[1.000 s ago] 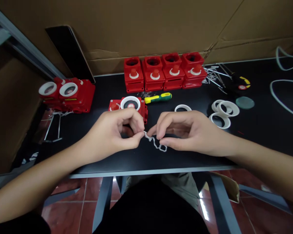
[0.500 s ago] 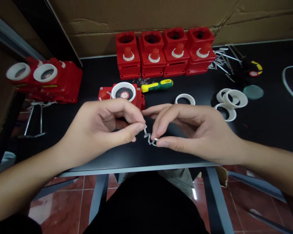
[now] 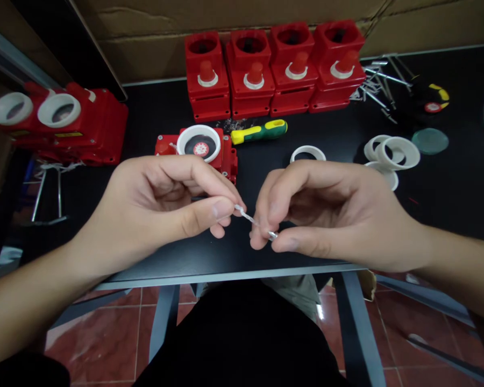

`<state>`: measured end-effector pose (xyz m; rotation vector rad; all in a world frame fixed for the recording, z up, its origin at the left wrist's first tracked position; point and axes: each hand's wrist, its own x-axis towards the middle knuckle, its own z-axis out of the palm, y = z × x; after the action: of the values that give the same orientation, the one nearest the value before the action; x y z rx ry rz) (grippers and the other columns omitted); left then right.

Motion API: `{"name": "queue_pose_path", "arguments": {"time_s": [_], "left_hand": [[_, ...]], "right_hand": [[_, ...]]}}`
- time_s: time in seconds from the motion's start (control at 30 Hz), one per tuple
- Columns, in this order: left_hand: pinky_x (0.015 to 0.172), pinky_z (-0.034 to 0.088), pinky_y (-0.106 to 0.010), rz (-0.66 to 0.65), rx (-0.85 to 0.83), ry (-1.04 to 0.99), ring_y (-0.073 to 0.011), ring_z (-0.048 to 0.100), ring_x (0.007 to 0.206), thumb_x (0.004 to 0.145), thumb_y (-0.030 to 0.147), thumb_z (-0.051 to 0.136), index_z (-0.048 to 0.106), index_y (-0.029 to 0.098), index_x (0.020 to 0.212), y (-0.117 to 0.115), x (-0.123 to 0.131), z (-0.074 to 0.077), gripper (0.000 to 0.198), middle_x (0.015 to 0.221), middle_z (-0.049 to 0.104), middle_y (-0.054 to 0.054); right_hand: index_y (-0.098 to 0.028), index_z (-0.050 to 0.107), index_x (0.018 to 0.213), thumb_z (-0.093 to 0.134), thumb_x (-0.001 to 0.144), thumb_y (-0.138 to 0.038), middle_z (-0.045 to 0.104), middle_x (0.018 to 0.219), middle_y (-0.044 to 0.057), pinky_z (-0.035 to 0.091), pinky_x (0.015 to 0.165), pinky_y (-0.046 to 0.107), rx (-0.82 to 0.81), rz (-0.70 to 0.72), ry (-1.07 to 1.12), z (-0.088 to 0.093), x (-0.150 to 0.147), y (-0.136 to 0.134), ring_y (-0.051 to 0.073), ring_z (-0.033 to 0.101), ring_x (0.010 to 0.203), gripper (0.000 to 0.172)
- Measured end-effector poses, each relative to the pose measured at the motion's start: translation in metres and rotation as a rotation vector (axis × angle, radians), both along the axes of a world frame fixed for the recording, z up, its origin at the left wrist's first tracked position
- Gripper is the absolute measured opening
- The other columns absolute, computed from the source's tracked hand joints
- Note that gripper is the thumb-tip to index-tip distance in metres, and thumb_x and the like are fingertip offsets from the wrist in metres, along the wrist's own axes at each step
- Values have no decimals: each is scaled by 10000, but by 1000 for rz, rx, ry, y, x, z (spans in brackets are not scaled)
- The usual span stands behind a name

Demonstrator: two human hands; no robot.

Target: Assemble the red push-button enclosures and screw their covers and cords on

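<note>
Straighter than half a second ago, the crinkled strip point(image 3: 248, 216) is now running almost directly between the hands, where it was zigzagging; the view is also shifting, so items on the desk point(image 3: 242, 260) are appearing higher up. The left hand point(image 3: 157, 223) is pinching one end between thumb and forefinger. The right hand point(image 3: 363, 215) is pinching the other, silvery end at its thumb tip, the other fingers curling alongside. The strip is hanging over the near part of the desk; its material is not determinable.

Progress: three red assemblies are carrying white rings, namely the front unit point(image 3: 228, 153), partly hidden behind the left hand, and the two left units point(image 3: 105, 129); these are judged further along. Four back housings point(image 3: 207, 102) are standing in a row with no such rings over their round openings, and are judged outstanding. One loose ring point(image 3: 307, 148) is lying just behind the right hand, and a ring pile point(image 3: 414, 153) is resting farther right, apparently three. Handling of the strip is judged to be under way, not finished.

Containers: the back housings' openings are facing upward and showing dark interiors; contents are too shadowed to identify. The front unit's ring is framing a dark face bearing a red-and-white emblem.
</note>
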<state>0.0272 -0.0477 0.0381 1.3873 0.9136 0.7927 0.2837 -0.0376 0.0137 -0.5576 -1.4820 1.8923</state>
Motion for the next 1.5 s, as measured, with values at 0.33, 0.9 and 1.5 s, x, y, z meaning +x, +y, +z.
{"name": "queue_pose_path", "arguments": {"time_s": [0.33, 0.9, 1.5], "left_hand": [[617, 668, -206, 30, 8, 46, -128, 761, 606, 968, 251, 952, 832, 219, 986, 0, -3, -3, 126, 843, 834, -1], [712, 705, -230, 52, 59, 34, -132, 814, 699, 940, 86, 911, 786, 226, 980, -5, 3, -3, 192, 858, 814, 45], [867, 757, -268, 30, 323, 151, -172, 861, 867, 960, 141, 915, 823, 295, 1044, -12, 0, -12, 198, 997, 857, 49]], "right_hand": [[-196, 762, 959, 923, 863, -102, 798, 938, -17, 662, 813, 189, 63, -63, -67, 4, 1, 2, 77, 789, 864, 210], [-400, 864, 949, 1010, 821, -259, 827, 899, -48, 639, 1011, 440, 623, -362, -244, -6, 6, -6, 232, 759, 1029, 239], [-280, 813, 892, 924, 923, -217, 845, 915, -32, 640, 890, 366, 819, -340, -293, -5, 3, -1, 185, 746, 960, 131]]}}
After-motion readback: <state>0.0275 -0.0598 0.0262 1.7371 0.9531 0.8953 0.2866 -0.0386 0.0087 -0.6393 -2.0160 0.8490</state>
